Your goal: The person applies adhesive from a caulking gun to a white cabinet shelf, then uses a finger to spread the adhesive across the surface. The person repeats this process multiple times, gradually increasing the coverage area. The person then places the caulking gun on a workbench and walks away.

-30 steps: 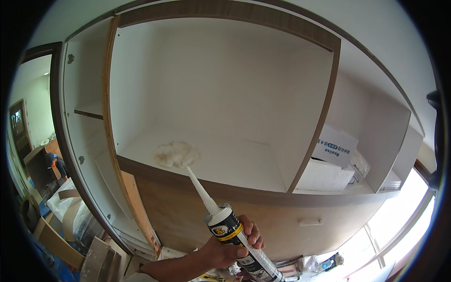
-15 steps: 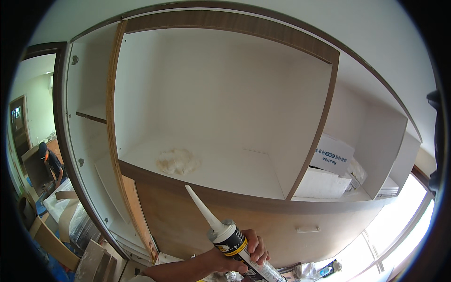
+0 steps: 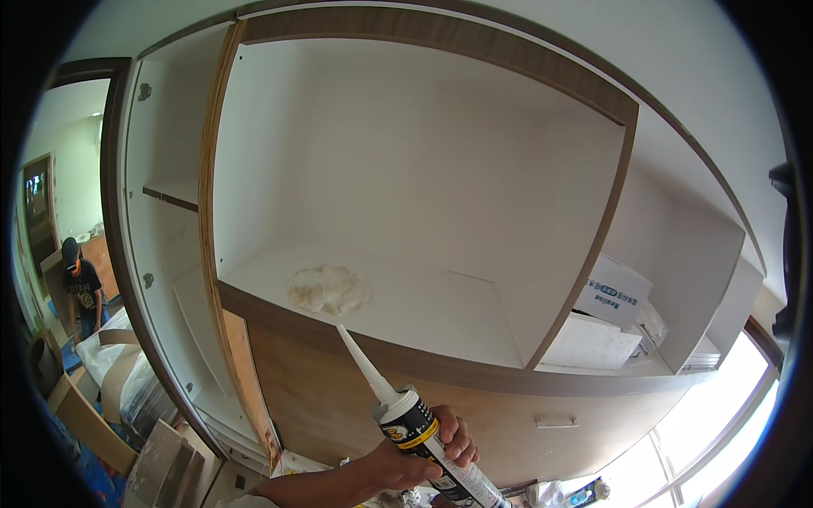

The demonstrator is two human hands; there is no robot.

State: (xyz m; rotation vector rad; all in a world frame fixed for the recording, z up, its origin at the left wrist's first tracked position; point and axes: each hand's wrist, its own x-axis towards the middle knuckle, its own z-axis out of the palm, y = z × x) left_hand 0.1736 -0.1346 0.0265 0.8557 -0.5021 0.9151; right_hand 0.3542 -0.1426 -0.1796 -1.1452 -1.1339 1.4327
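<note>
Sealant cartridge point(image 3: 423, 436), white with a yellow and black label, sits low in the view, gripped by one hand point(image 3: 423, 457) whose fingers wrap closed around its body; which hand it is cannot be told. Its long nozzle point(image 3: 362, 362) slants up toward the front edge of the white cupboard shelf point(image 3: 440, 313), just below a crumpled pale rag point(image 3: 329, 289). No second hand shows.
</note>
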